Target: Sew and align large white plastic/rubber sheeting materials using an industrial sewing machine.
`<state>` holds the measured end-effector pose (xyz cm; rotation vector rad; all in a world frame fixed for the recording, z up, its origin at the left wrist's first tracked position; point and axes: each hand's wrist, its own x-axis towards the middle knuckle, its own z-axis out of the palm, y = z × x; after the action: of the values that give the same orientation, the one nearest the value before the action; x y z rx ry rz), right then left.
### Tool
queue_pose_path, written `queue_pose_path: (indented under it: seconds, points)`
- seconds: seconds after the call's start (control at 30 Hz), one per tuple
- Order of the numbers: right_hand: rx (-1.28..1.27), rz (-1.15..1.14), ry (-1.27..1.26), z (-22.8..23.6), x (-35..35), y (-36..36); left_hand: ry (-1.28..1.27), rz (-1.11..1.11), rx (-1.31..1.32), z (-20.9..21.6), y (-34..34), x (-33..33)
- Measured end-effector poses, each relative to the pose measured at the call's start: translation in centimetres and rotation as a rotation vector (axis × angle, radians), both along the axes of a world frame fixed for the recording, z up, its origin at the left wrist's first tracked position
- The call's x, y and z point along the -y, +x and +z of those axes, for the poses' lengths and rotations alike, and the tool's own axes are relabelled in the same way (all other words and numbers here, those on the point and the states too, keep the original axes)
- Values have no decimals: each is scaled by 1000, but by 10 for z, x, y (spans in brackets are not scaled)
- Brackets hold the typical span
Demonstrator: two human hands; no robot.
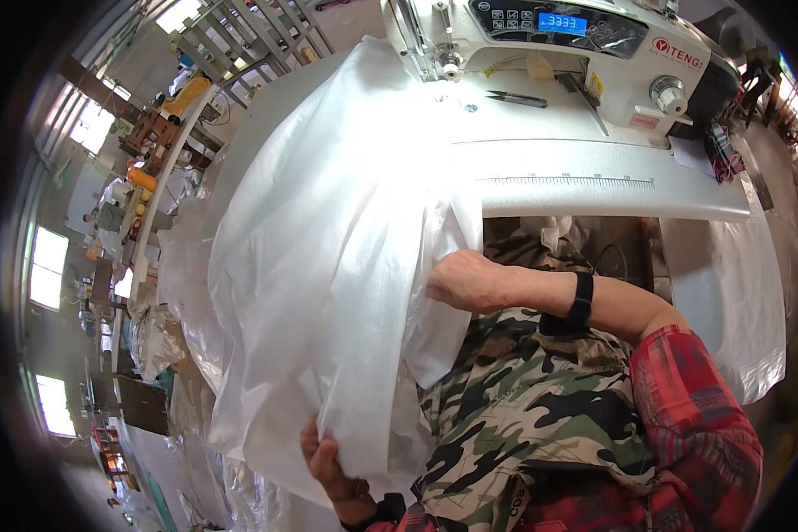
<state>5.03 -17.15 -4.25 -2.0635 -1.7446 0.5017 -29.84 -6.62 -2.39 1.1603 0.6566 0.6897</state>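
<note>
A large sheet of shiny white fabric (328, 257) hangs in folds from under the head of a sewing machine (576, 62) down over the table's front edge. My right hand (470, 281) is closed on the fabric's right edge, just below the machine bed. Lower and to the left, my left hand (330, 461) grips the lower part of the fabric, thumb in front and fingers partly behind it. The needle area (449, 64) is brightly lit, and the fabric's far end reaches up beside it.
Small black thread snips (516, 99) lie on the machine bed. A ruler scale (567, 180) runs along the table's front. More white material (723, 301) hangs at the right. Metal railings (239, 40) stand behind, and a cluttered bench (142, 191) with an orange thread cone is at the left.
</note>
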Motion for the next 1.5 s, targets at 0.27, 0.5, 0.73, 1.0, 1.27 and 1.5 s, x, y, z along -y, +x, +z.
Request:
queue_pose_path:
  seconds: [0.27,0.5,0.73,1.0,1.27,1.5]
  points:
    - [-1448,-154,353,1,-6,-17,226,214,-141,49,44,19]
    - [-1632,5,-67,-10,23,-53,1344,-18,-467,55,76,10]
    - [-1653,73,-27,-23,42,-54,1374,-183,-643,45,151,46]
    - [-1593,-57,55,-38,42,-53,1295,-120,-892,11,157,46]
    - [-1411,-323,-9,-40,53,-45,591,-16,-397,6,137,15]
    - [-1437,-342,476,3,48,-45,243,-115,-161,2,133,8]
